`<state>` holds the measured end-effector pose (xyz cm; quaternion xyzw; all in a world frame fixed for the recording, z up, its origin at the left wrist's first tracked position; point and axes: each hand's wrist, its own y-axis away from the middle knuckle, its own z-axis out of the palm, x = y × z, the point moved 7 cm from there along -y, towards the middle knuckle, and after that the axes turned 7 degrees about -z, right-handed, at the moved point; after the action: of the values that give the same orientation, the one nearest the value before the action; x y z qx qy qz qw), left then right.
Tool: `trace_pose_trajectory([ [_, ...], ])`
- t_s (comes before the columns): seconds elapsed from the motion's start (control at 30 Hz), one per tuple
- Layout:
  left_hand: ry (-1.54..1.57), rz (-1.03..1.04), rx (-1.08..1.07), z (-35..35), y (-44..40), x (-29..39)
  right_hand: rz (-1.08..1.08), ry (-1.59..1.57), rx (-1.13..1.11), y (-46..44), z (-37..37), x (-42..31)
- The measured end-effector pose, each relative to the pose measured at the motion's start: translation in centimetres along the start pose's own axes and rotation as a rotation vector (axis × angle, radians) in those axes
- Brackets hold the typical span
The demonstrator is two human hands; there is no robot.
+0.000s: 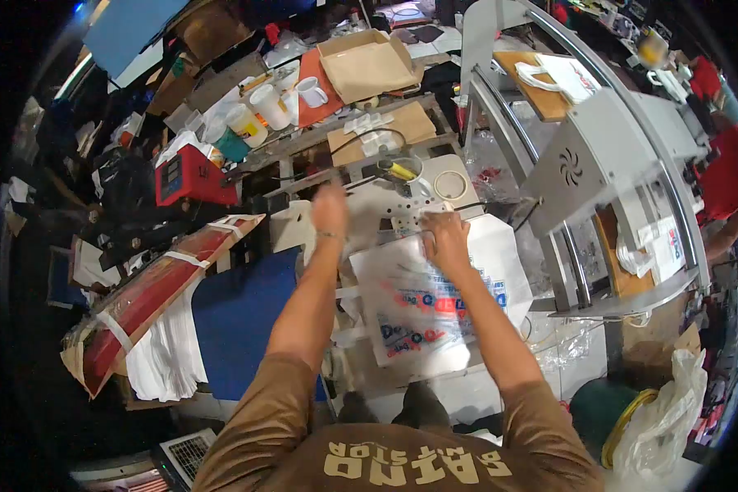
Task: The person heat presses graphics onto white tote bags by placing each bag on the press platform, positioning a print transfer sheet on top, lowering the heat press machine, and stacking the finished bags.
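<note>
A pale sheet with red and blue lettering (414, 340) lies over white material (508, 262) on the work surface in front of me. My right hand (448, 239) is at the sheet's upper edge, its fingers bent and closed on it. Left of the sheet, my left hand (330, 211) is raised over the surface. Motion smears its fingers, so I cannot make out whether it holds anything. Just beyond my hands are a roll of tape (450, 185), a yellow-handled tool (398, 170) in a cup, and a small plate with holes (410, 215).
At right stands a grey metal machine (586, 164) with curved rails. A red control box (193, 176) and a long red taped package (160, 303) are at left, near a blue board (250, 320). Mugs (312, 92) and a cardboard tray (367, 64) sit at the back. A person in red (726, 172) is far right.
</note>
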<state>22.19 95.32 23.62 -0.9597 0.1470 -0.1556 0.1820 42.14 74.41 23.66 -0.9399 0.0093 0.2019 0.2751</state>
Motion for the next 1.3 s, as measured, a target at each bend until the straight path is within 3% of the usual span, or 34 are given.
trace_pose_trajectory([
  [0.07,-0.088,0.199,-0.474,2.9,4.1,3.6,0.045,-0.162,0.042,2.1,-1.8,-2.1],
  [0.1,-0.086,0.183,-0.476,4.0,5.6,3.8,0.036,-0.166,0.03,3.6,-2.3,-3.4],
  [0.17,0.13,0.117,-0.205,4.2,6.1,4.1,0.072,-0.27,0.054,6.1,-3.3,-4.9],
  [0.2,0.13,0.106,-0.202,4.1,6.4,4.0,0.063,-0.272,0.047,7.1,-3.8,-5.7],
  [0.27,0.176,0.186,0.089,-1.6,7.2,4.9,0.081,-0.323,-0.017,9.2,-4.3,-7.3],
  [0.37,0.302,0.073,-0.063,-5.1,10.9,3.8,0.101,-0.326,-0.033,12.0,-3.5,-9.1],
  [0.43,-0.015,0.525,-0.164,-9.2,16.2,4.7,-0.022,-0.409,-0.064,12.2,-3.9,-12.0],
  [0.5,0.426,0.27,-0.337,-13.6,20.0,1.9,0.024,-0.437,-0.186,12.6,-3.6,-14.4],
  [0.6,0.561,0.149,-0.274,-22.8,23.6,-3.0,-0.033,-0.55,-0.129,14.2,-2.9,-18.0],
  [0.73,0.212,-0.201,-0.115,-30.8,24.6,-17.9,-0.155,-0.5,-0.099,15.1,-2.8,-22.3],
  [0.77,0.237,-0.291,-0.026,-32.0,24.3,-24.3,-0.071,-0.547,-0.175,14.4,-3.4,-24.0],
  [0.8,0.154,-0.197,0.173,-35.1,23.9,-29.0,0.016,-0.59,-0.251,14.0,-3.4,-25.6],
  [0.83,-0.046,-0.02,0.221,-36.2,22.8,-34.4,0.001,-0.586,-0.251,13.4,-3.3,-27.3],
  [0.9,-0.299,-0.401,0.409,-41.8,21.9,-40.1,-0.122,-0.588,-0.226,11.8,-3.1,-31.5],
  [0.93,-0.292,-0.404,0.416,-42.3,21.8,-42.5,-0.174,-0.595,-0.221,10.6,-3.1,-34.3],
  [1.0,-0.339,-0.542,0.119,-40.7,21.4,-48.0,-0.264,-0.574,-0.231,8.7,-2.5,-39.7],
  [1.03,-0.327,-0.541,0.128,-41.1,21.3,-48.8,-0.346,-0.558,-0.248,8.0,-2.0,-42.8],
  [1.1,-0.28,-0.55,-0.037,-40.5,20.7,-48.9,-0.244,-0.621,-0.338,7.0,0.4,-47.0],
  [1.17,-0.235,-0.535,-0.011,-40.6,20.8,-49.4,-0.314,-0.583,-0.408,6.3,2.7,-51.8],
  [1.3,-0.242,-0.44,0.107,-41.5,20.4,-47.9,-0.518,-0.687,-0.323,5.1,5.0,-60.1],
])
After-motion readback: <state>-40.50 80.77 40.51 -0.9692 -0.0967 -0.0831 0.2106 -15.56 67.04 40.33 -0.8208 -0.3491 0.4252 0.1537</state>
